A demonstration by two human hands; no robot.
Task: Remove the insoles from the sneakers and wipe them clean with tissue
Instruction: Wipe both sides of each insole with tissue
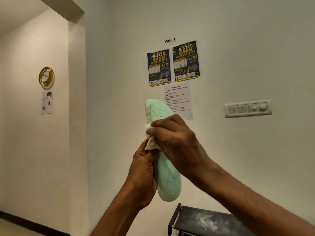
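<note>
The green insole (167, 183) is up in the air, almost straight up, in front of the wall (238, 48). The left hand (143, 176) has its grip curled round the lower half. The right hand (173, 138) has its grip closed on a white tissue (150, 143), which seems pressed on the insole's middle.

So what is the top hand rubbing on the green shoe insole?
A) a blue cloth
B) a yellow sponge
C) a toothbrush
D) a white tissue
D: the right hand grips a crumpled white tissue against the mint-green insole, which the left hand holds upright in front of the wall.
</note>
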